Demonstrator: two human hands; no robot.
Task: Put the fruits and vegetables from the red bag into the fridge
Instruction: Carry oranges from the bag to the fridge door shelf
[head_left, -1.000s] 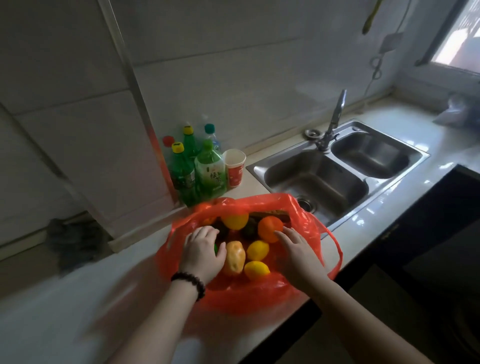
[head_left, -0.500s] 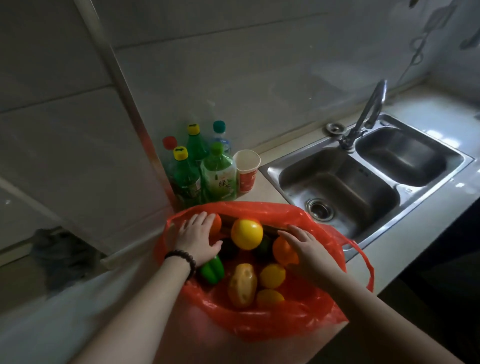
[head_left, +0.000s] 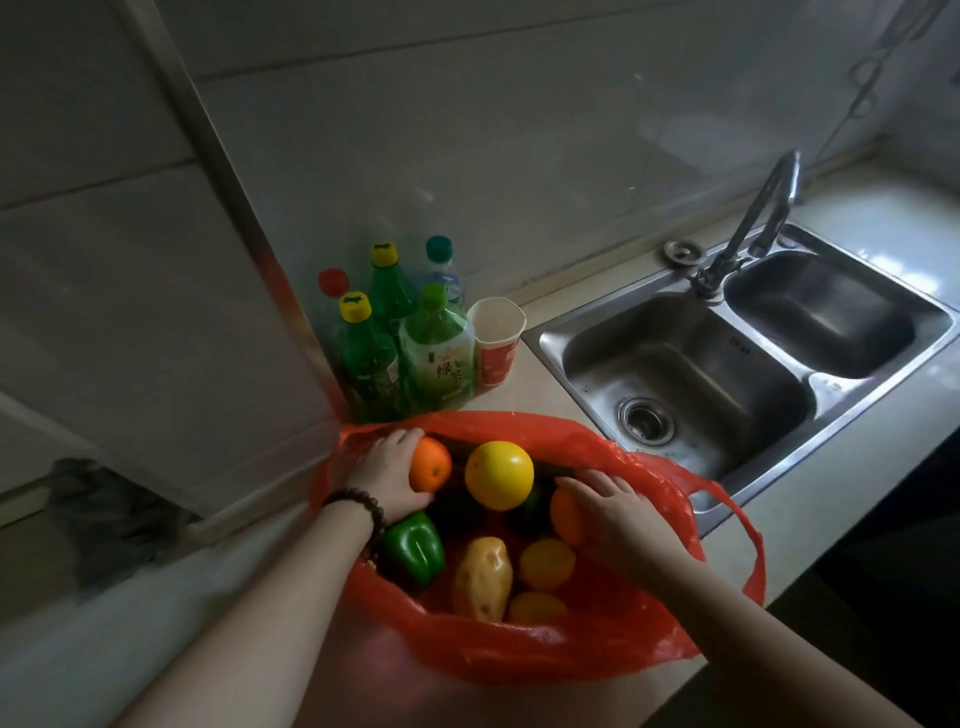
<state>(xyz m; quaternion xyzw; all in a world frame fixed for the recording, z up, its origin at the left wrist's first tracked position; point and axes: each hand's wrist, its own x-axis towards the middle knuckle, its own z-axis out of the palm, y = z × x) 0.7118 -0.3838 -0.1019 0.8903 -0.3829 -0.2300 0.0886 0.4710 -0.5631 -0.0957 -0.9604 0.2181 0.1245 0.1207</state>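
While the red plastic bag (head_left: 545, 649) lies open on the pale table (head_left: 831, 519), its mouth facing up and its loop handle (head_left: 750, 540) trailing toward the table's front edge, both hands are inside it. The left hand (head_left: 387, 480) curls round an orange (head_left: 431, 464) at the bag's far left; the right hand (head_left: 621, 512) cups a second orange (head_left: 566, 514) on the right side. Between them a large yellow citrus fruit (head_left: 498, 474) sits on top of the pile. Nearer the camera lie a green bell pepper (head_left: 415, 545), its long axis running from the left wrist toward the bag's near side, a potato (head_left: 482, 578) lying lengthwise toward the viewer, and two lemons (head_left: 546, 564), one just behind the other (head_left: 536, 608). A dark bead bracelet (head_left: 363, 512) circles the left wrist. Behind the bag stands a cluster of green bottles; the front one (head_left: 437, 358) bears a label with the Chinese characters for green tea. Beside it stands a red and white paper cup (head_left: 496, 340) whose print is too small to read. To the right is a steel double sink (head_left: 737, 358) with its tap (head_left: 753, 223).
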